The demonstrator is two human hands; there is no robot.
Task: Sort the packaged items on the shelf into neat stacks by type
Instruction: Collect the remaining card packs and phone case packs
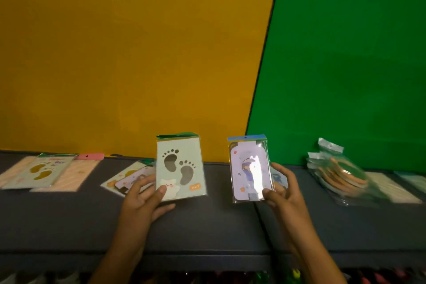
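Observation:
My left hand (144,200) holds a pale green footprint packet (179,166) upright above the dark shelf (207,221), thumb on its lower left corner. My right hand (284,193) holds a lilac packet with a cartoon figure (250,168) upright, thumb on its lower right corner. Behind my left hand, two more packets (129,175) lie on the shelf, a lilac one over a pale one. At the far left another footprint packet (39,172) rests on pink striped packets (76,175).
A loose pile of clear bags with orange and green round items (338,175) sits at the right, beside pale flat packets (389,187). A yellow and green wall rises behind the shelf. Blurred coloured goods show below the shelf's front edge (207,258).

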